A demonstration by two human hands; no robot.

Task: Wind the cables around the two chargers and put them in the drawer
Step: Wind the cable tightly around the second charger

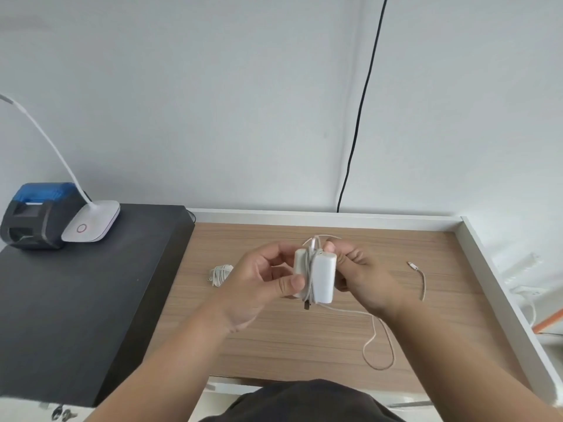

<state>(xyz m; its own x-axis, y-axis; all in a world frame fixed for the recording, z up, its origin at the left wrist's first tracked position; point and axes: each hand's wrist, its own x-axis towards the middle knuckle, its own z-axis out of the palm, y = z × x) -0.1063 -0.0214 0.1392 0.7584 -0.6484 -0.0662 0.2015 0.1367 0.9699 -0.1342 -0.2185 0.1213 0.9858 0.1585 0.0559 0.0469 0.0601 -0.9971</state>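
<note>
Left fingers (292, 283): my thumb and curled fingers pinch the charger (323, 277) on its left side.
Right fingers (330, 248): curled round the charger's right side, thumb on its top edge.
Charger: white block, held upright over the drawer (475, 239), a few cable turns round its middle.
Cable (377, 345): the loose end trails down and loops on the drawer's wooden bottom, tip lying at right.
Second charger (220, 274): already wound, lying in the drawer just left of my left hand (259, 284).
Desk (76, 300): dark top at left, carrying a lamp (91, 222) and a printer (36, 214).

A wood-grain drawer (274, 345) fills mid-frame, holding a wound charger (220, 275) at centre-left and a loose white cable (384, 342) lower right.
</note>
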